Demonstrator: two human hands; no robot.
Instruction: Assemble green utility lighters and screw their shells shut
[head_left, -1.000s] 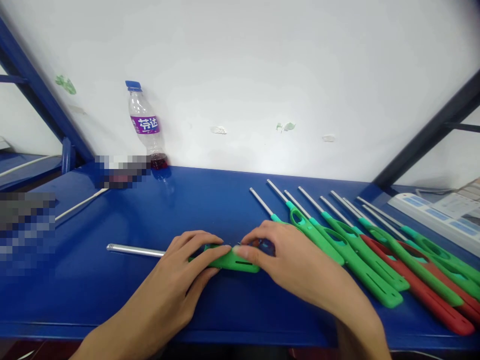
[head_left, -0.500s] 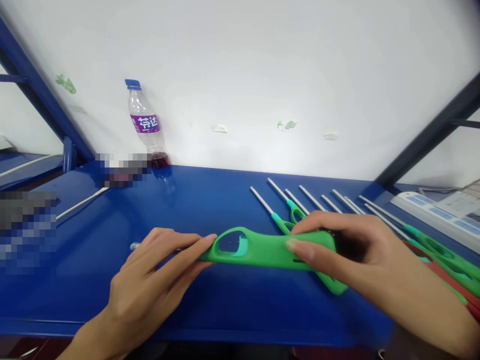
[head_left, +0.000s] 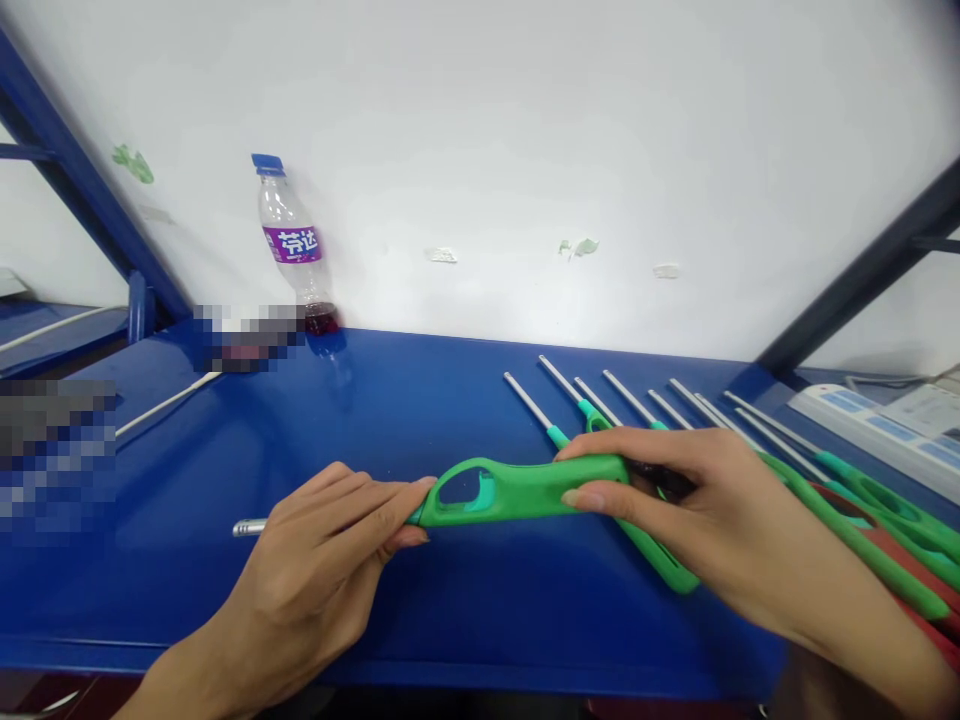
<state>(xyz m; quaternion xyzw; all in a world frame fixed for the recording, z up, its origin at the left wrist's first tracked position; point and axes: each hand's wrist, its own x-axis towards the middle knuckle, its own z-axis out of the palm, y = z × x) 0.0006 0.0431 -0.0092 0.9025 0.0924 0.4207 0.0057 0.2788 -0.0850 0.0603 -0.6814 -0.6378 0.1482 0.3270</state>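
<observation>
Both my hands hold one green long-nosed lighter (head_left: pixel 517 488) a little above the blue table (head_left: pixel 390 400). My left hand (head_left: pixel 330 540) pinches it where the metal tube meets the green body; the tube's tip pokes out to the left of that hand. My right hand (head_left: pixel 697 510) is closed round the rear of the green handle. The lighter lies roughly level, its trigger opening facing me.
A row of several green and red lighters (head_left: pixel 862 520) lies on the right, metal tubes pointing to the wall. A plastic bottle (head_left: pixel 294 250) stands at the back left. A white rod (head_left: pixel 165 402) lies at the left. A white power strip (head_left: pixel 870 430) sits far right.
The lighter has been lifted off the table, and my right hand has slid back along the handle to its rear. It has since sunk slightly and levelled.
</observation>
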